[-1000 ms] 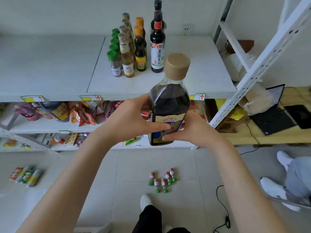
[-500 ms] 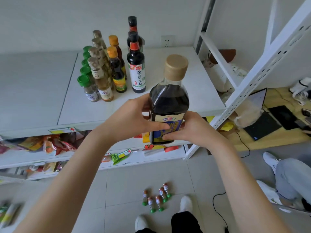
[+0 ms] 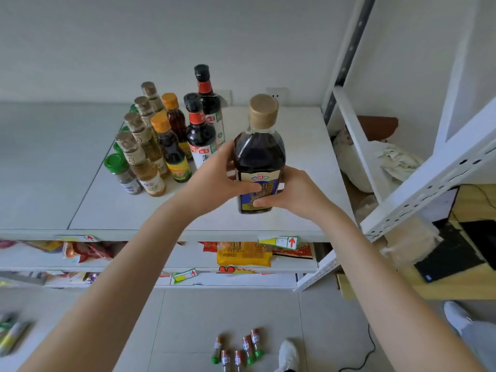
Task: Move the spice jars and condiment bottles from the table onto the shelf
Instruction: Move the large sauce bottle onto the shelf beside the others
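Left hand (image 3: 214, 183) and right hand (image 3: 295, 194) are clamping the dark bottle (image 3: 259, 154) with curled fingers; a bottle cluster (image 3: 166, 140) is standing just left of it, bare shelf (image 3: 308, 146) stretching right.

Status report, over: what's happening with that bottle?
Left hand, right hand: both grip the bottle. Bottle upright, over the shelf. Other bottles stand to its left, not in the way.

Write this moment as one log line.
held: dark bottle | grip: left hand, right hand | place: over shelf | set down: cannot tell
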